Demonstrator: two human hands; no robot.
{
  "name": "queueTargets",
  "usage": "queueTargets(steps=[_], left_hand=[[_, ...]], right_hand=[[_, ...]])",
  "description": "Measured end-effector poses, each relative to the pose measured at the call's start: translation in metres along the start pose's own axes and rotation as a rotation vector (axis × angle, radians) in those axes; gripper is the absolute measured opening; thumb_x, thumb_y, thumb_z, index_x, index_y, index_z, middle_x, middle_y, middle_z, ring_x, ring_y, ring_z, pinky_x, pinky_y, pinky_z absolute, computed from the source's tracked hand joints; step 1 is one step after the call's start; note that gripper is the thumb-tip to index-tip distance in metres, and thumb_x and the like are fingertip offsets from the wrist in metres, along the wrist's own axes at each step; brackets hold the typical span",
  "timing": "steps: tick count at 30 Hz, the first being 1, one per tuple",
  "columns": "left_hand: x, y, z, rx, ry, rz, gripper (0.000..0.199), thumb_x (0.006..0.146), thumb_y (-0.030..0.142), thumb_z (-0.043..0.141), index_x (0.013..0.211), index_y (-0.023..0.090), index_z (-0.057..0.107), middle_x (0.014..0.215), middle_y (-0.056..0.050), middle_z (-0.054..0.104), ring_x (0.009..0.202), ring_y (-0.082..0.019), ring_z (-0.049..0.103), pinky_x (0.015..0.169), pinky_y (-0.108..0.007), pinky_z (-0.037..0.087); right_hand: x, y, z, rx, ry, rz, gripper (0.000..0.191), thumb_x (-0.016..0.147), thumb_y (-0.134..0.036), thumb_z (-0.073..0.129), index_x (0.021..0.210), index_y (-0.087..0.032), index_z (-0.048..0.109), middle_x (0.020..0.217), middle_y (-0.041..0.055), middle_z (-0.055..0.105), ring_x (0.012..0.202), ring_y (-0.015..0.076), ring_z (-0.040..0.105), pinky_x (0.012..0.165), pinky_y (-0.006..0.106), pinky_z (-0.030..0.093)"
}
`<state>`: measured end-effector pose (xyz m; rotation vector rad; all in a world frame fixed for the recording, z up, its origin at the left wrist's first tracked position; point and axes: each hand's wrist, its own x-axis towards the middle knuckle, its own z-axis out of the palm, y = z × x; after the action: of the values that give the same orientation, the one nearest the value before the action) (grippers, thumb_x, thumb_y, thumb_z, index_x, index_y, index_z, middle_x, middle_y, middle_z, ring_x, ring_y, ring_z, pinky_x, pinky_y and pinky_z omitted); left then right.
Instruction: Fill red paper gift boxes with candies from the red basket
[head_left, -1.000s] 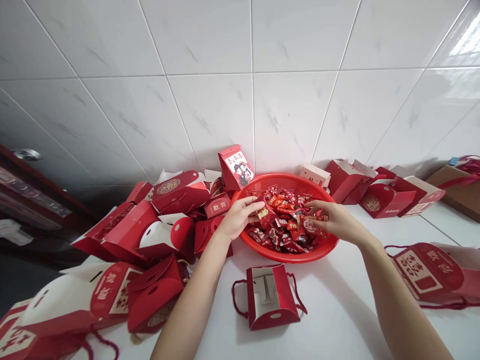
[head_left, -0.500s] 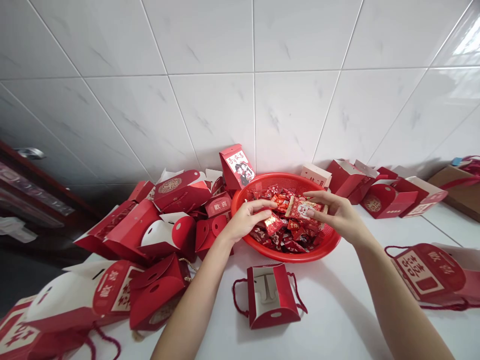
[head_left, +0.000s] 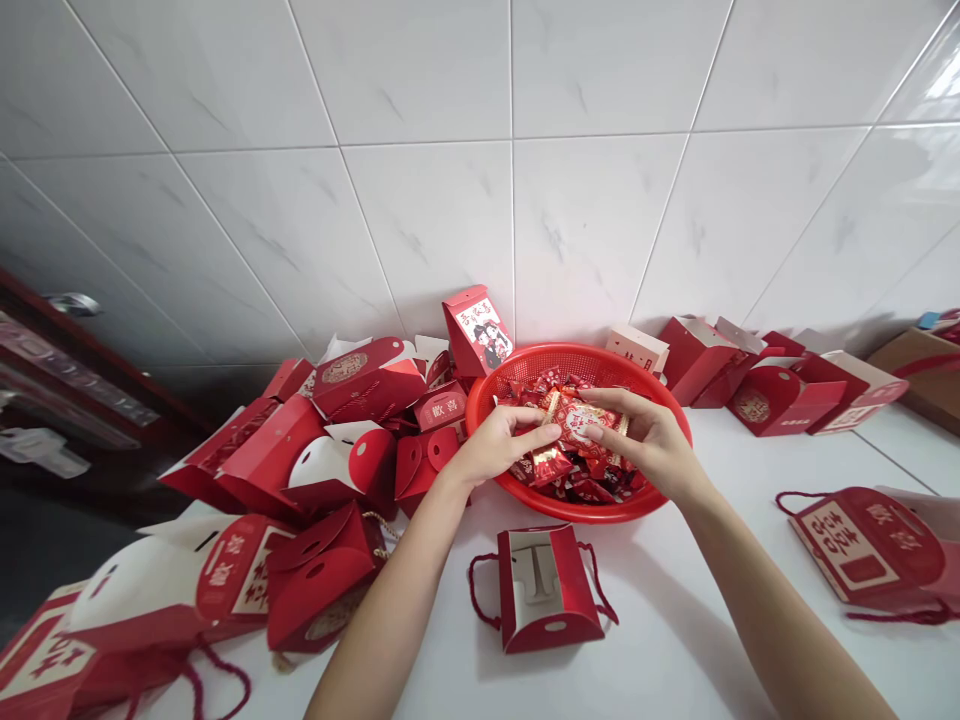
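A red plastic basket point(head_left: 577, 514) filled with wrapped candies point(head_left: 589, 490) stands against the tiled wall. Over the candies, a larger red-and-gold wrapped candy packet point(head_left: 576, 424) is pinched between both hands. My left hand point(head_left: 501, 440) has its thumb and fingers closed at the packet's left end. At the other end, my right hand point(head_left: 658, 440) grips it with the thumb in front and fingers behind. In front of the basket sits a small red gift box point(head_left: 553, 600) with its top open, cord handles at its sides and a pale interior.
Red gift boxes crowd the left side, including a dark red one point(head_left: 322, 575). Several more boxes point(head_left: 787, 395) line the wall at right. Another corded box point(head_left: 870, 545) lies near the right edge. An upright box with printed figures point(head_left: 480, 330) leans behind the basket.
My left hand has moved right, from the loose candies to the packet's left end. My right hand has shifted slightly left and down with the packet, which both hands now hold.
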<state>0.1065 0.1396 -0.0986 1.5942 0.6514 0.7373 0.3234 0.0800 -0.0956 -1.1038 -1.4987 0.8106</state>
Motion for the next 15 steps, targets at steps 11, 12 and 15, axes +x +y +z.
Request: queueTargets(steps=[11,12,15], left_hand=[[0.009,-0.007,-0.014,-0.446,0.277,-0.046,0.037,0.055,0.042,0.094,0.070,0.014,0.076,0.070,-0.002,0.068,0.068,-0.012,0.061,0.069,-0.023,0.049],[0.009,-0.007,-0.014,-0.455,0.287,-0.045,0.037,0.054,0.041,0.094,0.070,0.014,0.076,0.070,-0.002,0.068,0.068,-0.012,0.061,0.069,-0.024,0.049],[0.010,-0.010,-0.013,-0.442,0.295,-0.041,0.035,0.056,0.040,0.094,0.072,0.014,0.076,0.074,-0.002,0.069,0.068,-0.011,0.059,0.067,-0.023,0.049]], right_hand=[[0.008,0.022,-0.053,-0.344,0.279,0.020,0.021,0.075,-0.037,0.072,0.086,-0.019,0.075,0.086,0.0096,0.079,0.080,0.0277,0.074,0.079,0.042,0.060],[0.008,0.023,-0.054,-0.390,0.245,0.020,0.019,0.076,-0.036,0.070,0.084,-0.019,0.074,0.084,0.0091,0.079,0.079,0.0275,0.074,0.078,0.041,0.060],[0.008,0.020,-0.050,-0.575,0.046,0.055,0.019,0.083,-0.034,0.060,0.084,-0.020,0.074,0.086,0.0081,0.078,0.077,0.0253,0.072,0.074,0.038,0.057]])
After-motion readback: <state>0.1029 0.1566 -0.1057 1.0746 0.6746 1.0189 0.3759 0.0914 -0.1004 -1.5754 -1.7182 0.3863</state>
